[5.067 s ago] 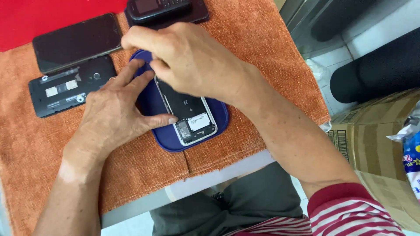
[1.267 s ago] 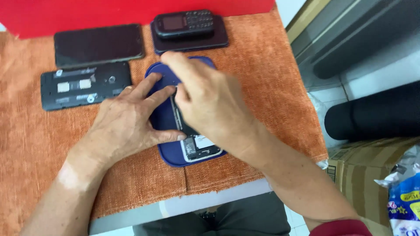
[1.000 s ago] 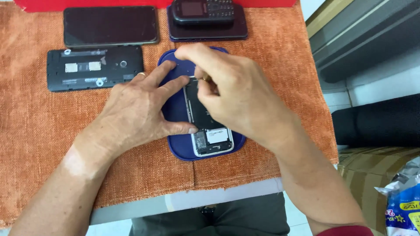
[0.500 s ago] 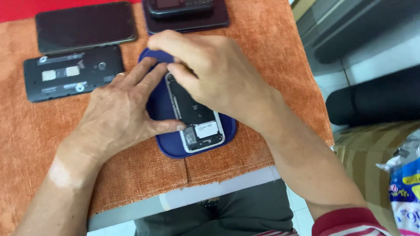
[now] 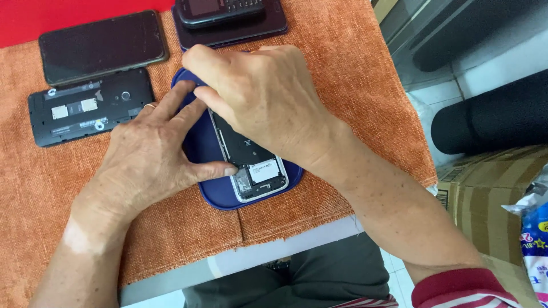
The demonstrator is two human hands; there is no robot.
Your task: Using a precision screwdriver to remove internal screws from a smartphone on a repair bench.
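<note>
An opened phone [image 5: 251, 165] with its back off lies on a blue oval tray [image 5: 220, 197] on an orange cloth. My left hand [image 5: 151, 154] lies flat on the tray's left side, thumb pressing against the phone's lower left edge, fingers spread over the tray. My right hand [image 5: 257, 97] arches over the phone's upper half, fingertips pinched down at its top left corner. What the fingertips hold, if anything, is hidden under the hand.
On the orange cloth [image 5: 354, 85] lie a black phone with open back [image 5: 85, 108], a dark-screened smartphone [image 5: 103, 45], and a keypad phone [image 5: 220, 8] stacked on another dark device. A cardboard box [image 5: 491, 188] and black rolls [image 5: 491, 120] stand right of the table.
The view has shifted slightly; both hands stay on the phone and tray. My right fingertips keep working at the phone's upper left edge.
</note>
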